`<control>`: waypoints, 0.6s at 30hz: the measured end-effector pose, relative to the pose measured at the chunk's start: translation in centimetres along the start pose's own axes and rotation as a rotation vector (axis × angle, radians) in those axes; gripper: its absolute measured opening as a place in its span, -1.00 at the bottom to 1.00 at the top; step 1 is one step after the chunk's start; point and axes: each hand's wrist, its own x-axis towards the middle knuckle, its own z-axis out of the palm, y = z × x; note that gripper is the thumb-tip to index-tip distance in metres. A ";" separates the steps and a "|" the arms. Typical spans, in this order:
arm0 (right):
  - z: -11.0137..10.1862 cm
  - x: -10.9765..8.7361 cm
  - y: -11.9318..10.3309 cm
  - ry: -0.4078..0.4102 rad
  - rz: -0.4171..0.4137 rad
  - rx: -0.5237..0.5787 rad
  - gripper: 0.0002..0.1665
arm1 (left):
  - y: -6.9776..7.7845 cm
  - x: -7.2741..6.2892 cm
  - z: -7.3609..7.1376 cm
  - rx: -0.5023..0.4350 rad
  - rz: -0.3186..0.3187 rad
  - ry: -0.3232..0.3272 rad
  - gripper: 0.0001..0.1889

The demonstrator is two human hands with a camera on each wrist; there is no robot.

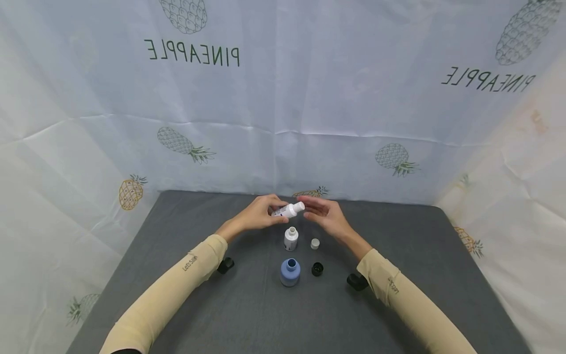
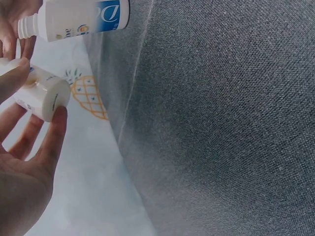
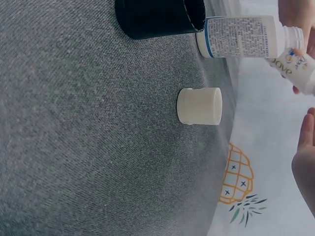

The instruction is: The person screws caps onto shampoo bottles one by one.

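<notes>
My left hand (image 1: 258,214) grips a white bottle (image 1: 285,211) with printed lettering, tilted so that its white-capped end points right and up. My right hand (image 1: 329,217) is beside that end, fingers loosely bent and spread, with nothing in them. In the left wrist view the thumb and fingers pinch the bottle (image 2: 47,96) near its base. Just below the hands stands a second white bottle (image 1: 291,241), upright, its threaded neck bare. A small white cap (image 3: 201,106) sits on the table to the right of it.
Nearer the body stands an uncapped blue bottle (image 1: 289,275), with a black cap (image 1: 317,269) to its right. All rest on a dark grey table (image 1: 247,314). A white curtain (image 1: 309,98) with pineapple prints hangs behind the table and along its sides.
</notes>
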 end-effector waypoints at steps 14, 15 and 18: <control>0.7 0.4 -0.1 0.020 0.001 -0.069 -0.50 | 0.1 -0.1 0.1 -0.015 0.025 0.002 -0.49; 0.7 0.4 -0.1 0.026 0.003 -0.075 -0.50 | 0.0 -0.1 0.1 -0.014 0.026 0.005 -0.49; 0.9 0.5 -0.1 0.056 0.004 -0.111 -0.51 | 0.0 0.0 0.1 -0.007 0.022 0.008 -0.48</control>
